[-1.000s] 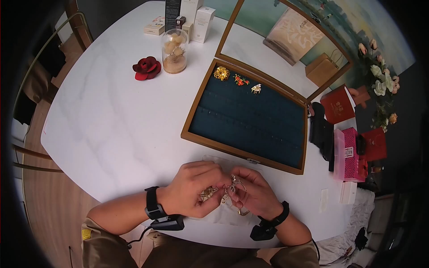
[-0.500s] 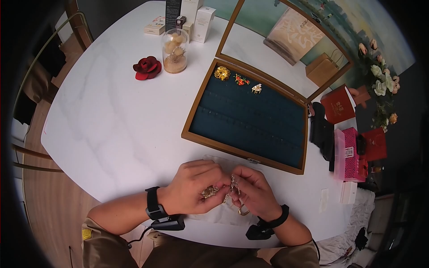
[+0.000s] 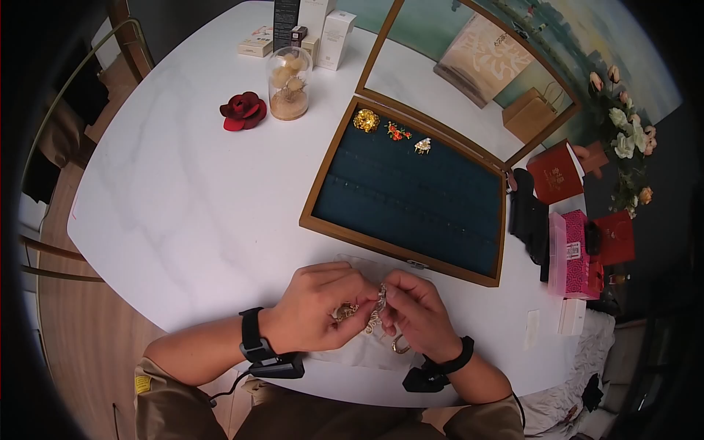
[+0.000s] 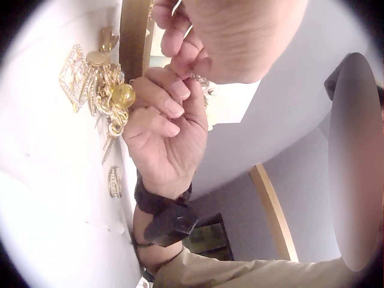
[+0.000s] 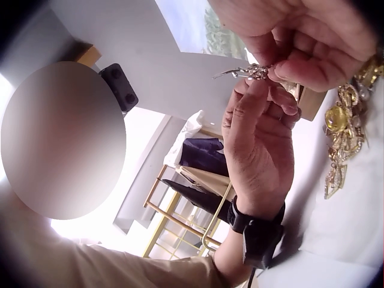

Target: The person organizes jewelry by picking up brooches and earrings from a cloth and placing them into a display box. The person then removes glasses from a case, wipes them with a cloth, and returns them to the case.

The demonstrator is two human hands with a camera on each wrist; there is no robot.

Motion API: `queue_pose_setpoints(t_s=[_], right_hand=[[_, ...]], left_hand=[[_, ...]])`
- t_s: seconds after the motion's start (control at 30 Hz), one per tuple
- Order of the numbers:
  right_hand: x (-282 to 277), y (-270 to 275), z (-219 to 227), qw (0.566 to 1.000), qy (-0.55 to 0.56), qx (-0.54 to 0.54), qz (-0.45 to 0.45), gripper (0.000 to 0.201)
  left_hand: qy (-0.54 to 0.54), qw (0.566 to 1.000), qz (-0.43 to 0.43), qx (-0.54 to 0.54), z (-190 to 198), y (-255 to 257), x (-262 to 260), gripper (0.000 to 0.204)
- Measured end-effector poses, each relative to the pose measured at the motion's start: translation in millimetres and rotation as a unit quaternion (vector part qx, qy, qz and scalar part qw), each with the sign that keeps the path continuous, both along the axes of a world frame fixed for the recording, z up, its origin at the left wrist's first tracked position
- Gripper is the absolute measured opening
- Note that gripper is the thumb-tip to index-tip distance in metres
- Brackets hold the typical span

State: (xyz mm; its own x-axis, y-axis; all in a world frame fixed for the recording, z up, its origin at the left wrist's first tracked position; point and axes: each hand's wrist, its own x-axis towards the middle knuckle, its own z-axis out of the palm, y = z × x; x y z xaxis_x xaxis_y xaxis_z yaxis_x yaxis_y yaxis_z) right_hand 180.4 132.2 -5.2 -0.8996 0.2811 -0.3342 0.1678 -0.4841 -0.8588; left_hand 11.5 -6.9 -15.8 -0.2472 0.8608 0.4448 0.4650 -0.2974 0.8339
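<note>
Between the fingertips of both hands is a small silvery brooch (image 5: 257, 72) set with stones, its thin pin sticking out to one side in the right wrist view. My left hand (image 3: 323, 304) pinches it from the left with thumb and forefinger. From the other side my right hand (image 3: 419, 314) pinches it as well, its remaining fingers bent. Below the hands lies a heap of gold jewellery (image 4: 99, 90) with a round yellow bead (image 4: 123, 96), partly hidden by the hands in the head view. A small curved gold piece (image 4: 114, 182) lies apart from the heap.
Beyond the hands stands an open wooden display case (image 3: 400, 253) with a dark lining; three brooches sit along its far edge. A red fabric flower (image 3: 243, 111), a glass dome (image 3: 290, 84) and boxes stand at the back. A pink box (image 3: 576, 253) is at the right.
The brooch has turned between the fingers and now shows narrower and more upright in the head view. The right fingers have shifted slightly on it; the left hand stays nearly still.
</note>
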Motion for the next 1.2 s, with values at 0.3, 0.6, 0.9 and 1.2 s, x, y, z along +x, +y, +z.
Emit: queue_pose_setpoints(t_s=[0.3, 0.6, 0.9, 1.2], right_hand=[[1.4, 4.9, 4.6, 0.996, -0.014, -0.081, 0.041, 0.024], [1.1, 5.0, 4.6, 0.993, -0.017, -0.109, 0.045, 0.023], [1.7, 5.4, 4.8, 0.989, -0.018, -0.139, 0.049, 0.022], [2.4, 4.0, -0.3, 0.985, -0.031, -0.155, 0.066, 0.023]], left_hand=[[-0.126, 0.989, -0.075, -0.034, 3.9, -0.9, -2.9, 0.005], [-0.133, 0.988, -0.074, -0.014, 4.4, -0.1, -1.4, 0.007], [-0.127, 0.989, -0.071, -0.031, 3.6, -2.2, -5.4, 0.013], [-0.123, 0.989, -0.085, -0.015, 6.6, -1.8, -6.3, 0.020]])
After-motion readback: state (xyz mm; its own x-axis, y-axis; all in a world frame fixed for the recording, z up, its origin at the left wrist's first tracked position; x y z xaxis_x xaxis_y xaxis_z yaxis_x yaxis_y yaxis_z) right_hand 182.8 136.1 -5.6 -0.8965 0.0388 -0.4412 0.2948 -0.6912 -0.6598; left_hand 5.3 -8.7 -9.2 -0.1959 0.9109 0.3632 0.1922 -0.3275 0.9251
